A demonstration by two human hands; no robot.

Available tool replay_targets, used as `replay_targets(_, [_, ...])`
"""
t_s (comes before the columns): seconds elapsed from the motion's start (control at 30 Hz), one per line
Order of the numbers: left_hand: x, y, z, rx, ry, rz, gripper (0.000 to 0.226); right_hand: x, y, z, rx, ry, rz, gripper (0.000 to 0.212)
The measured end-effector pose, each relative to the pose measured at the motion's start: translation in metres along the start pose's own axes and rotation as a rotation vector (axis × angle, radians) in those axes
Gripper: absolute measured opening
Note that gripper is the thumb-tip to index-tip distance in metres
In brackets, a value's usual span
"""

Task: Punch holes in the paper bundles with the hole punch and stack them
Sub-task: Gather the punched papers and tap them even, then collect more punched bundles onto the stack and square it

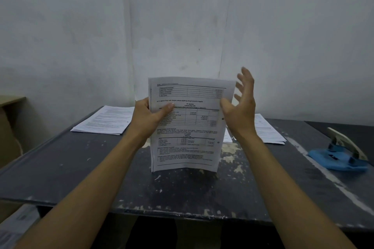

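Gripping one paper bundle point(188, 125) upright at its left edge, the left hand point(148, 120) has its thumb laid across the printed front and its fingers hidden behind. That grip keeps the sheets standing on their bottom edge on the counter point(81, 168), near the middle. Two punched holes show along the bundle's right margin. Just beside that margin the right hand point(240, 107) is wide open, fingers spread and straight, holding nothing; whether its thumb touches the paper I cannot tell.

One hole punch point(340, 153), with a blue base and a pale lever, sits on the counter well to the right, apart from both hands.

Farther back lie two flat stacks: a left paper stack point(105, 121) at the far left of the counter, and a right paper stack point(267, 129) at the far right, partly hidden behind the right forearm.

Dark and scuffed, the counter has pale chipped patches near the bundle and a light streak running toward the near right. Behind it rises a plain whitish wall point(182, 16) with faint smudges. At the far left stands a tan piece of furniture point(10, 119).
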State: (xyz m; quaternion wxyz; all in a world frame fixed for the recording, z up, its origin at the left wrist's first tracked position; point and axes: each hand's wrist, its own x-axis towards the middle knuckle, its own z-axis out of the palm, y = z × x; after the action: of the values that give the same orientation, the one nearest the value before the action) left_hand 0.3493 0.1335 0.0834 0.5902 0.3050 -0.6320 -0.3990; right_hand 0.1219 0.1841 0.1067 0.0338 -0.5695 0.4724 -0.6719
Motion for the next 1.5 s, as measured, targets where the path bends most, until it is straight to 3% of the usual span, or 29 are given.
replay_targets(0.07, [-0.004, -0.005, 0.0, 0.01, 0.005, -0.022, 0.028, -0.008, 0.012, 0.003, 0.145, -0.07, 0.19, 0.069])
replay_targets(0.13, [-0.008, -0.013, 0.001, 0.026, 0.017, -0.038, 0.03, -0.02, 0.028, 0.009, 0.166, -0.148, 0.366, 0.044])
replay_targets(0.2, [-0.013, -0.023, 0.003, 0.026, 0.029, -0.053, 0.025, -0.036, 0.038, 0.015, 0.131, -0.176, 0.456, 0.021])
replay_targets(0.23, [-0.015, -0.026, 0.004, 0.029, 0.031, -0.061, 0.024, -0.044, 0.042, 0.018, 0.14, -0.178, 0.485, 0.019])
replay_targets(0.63, [0.016, -0.021, 0.023, -0.142, 0.022, -0.28, 0.03, -0.018, 0.058, -0.009, 0.13, -0.192, 0.571, 0.026])
replay_targets(0.73, [0.028, -0.03, 0.039, 0.003, -0.061, -0.323, 0.029, -0.005, 0.064, -0.023, 0.086, -0.169, 0.636, 0.019])
replay_targets(0.83, [0.036, -0.043, 0.066, 0.11, -0.079, -0.318, 0.027, 0.008, 0.075, -0.04, 0.047, -0.182, 0.689, 0.019])
replay_targets(1.07, [0.063, -0.065, 0.141, 0.089, -0.087, -0.454, 0.024, 0.035, 0.11, -0.085, -0.062, -0.133, 0.752, 0.022])
replay_targets(1.3, [0.097, -0.093, 0.217, 0.136, -0.194, -0.552, 0.015, 0.078, 0.157, -0.13, -0.197, -0.04, 0.798, 0.012])
replay_targets(1.5, [0.127, -0.131, 0.271, 0.236, -0.35, -0.534, 0.011, 0.12, 0.215, -0.159, -0.347, -0.033, 0.797, 0.026])
